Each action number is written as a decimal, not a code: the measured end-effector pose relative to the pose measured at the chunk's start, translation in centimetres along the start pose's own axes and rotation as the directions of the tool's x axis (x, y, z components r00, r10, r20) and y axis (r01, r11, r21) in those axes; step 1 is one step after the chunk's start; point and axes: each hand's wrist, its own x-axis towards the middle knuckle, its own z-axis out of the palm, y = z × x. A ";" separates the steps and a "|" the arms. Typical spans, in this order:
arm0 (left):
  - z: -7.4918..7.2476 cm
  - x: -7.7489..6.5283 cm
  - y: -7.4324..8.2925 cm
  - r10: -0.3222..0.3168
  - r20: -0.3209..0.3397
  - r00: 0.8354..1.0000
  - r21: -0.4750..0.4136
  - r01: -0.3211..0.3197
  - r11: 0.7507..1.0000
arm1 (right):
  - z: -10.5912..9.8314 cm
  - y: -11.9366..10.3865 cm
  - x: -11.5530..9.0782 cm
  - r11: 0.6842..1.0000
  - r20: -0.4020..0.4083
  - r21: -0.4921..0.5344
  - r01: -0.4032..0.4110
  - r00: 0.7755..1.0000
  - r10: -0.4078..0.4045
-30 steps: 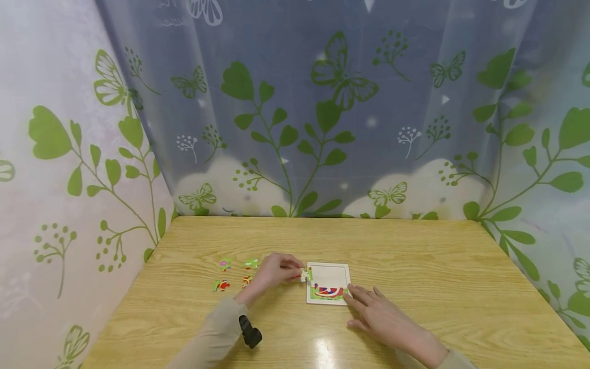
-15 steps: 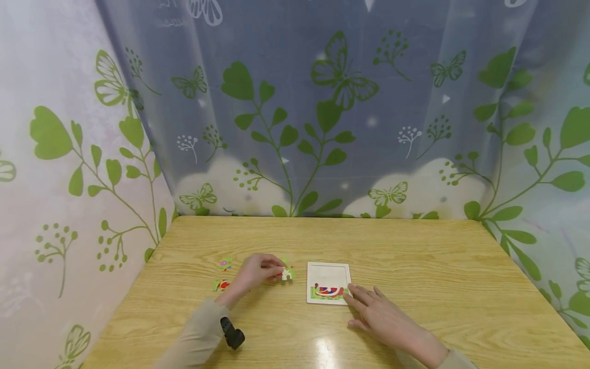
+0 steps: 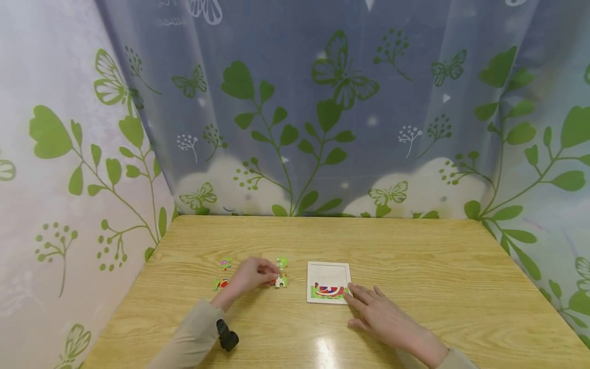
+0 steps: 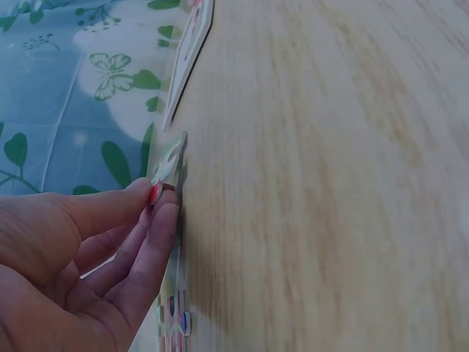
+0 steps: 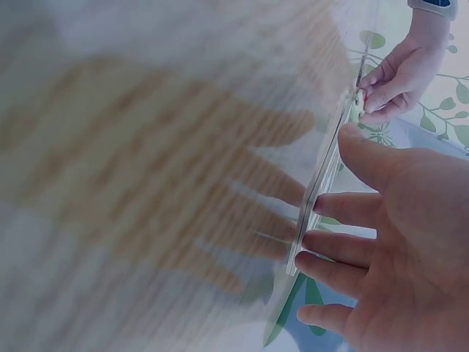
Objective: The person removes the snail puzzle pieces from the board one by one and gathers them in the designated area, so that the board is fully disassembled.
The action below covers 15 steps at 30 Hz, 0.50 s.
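In the head view my left hand (image 3: 251,277) pinches a jigsaw puzzle piece (image 3: 281,281) between thumb and fingers, low over the table left of the puzzle tray. The left wrist view shows this piece (image 4: 168,165) edge-on, with green, white and red on it. The white square puzzle tray (image 3: 328,272) has joined pieces (image 3: 328,291), red, blue and green, along its near side. My right hand (image 3: 384,320) lies with extended fingers at the tray's right edge; the right wrist view shows its fingertips at the tray's side (image 5: 311,209).
Just behind the held piece lies a green puzzle piece (image 3: 282,263). Farther left are a piece with a pink flower (image 3: 225,263) and a red and green one (image 3: 221,284). The wooden table (image 3: 415,256) ends at a patterned curtain (image 3: 295,154).
My left hand has moved left from the tray's left edge with the piece and come lower. A green piece now shows behind it, where bare table was. The right hand has stayed still.
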 end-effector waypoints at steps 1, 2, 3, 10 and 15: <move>0.1 0.0 0.0 -0.001 -0.001 1.000 0.000 0.001 1.000 | 0.0 0.0 0.0 1.000 0.001 0.000 0.000 1.000 0.000; 0.2 0.0 0.0 0.004 -0.007 1.000 0.025 -0.004 1.000 | 0.0 0.0 0.0 1.000 0.001 0.000 0.000 1.000 0.000; 0.2 0.0 0.0 0.009 -0.014 1.000 0.047 -0.009 0.999 | 0.0 0.0 0.0 1.000 0.003 0.001 0.000 1.000 0.000; 0.4 0.1 0.3 0.032 -0.054 0.998 0.182 -0.022 0.983 | -0.2 0.0 0.0 1.000 0.018 0.018 -0.001 1.000 0.001; 0.6 0.2 0.4 0.010 -0.070 0.997 0.197 0.004 0.980 | -0.3 0.0 0.0 1.000 0.018 0.022 -0.001 1.000 0.001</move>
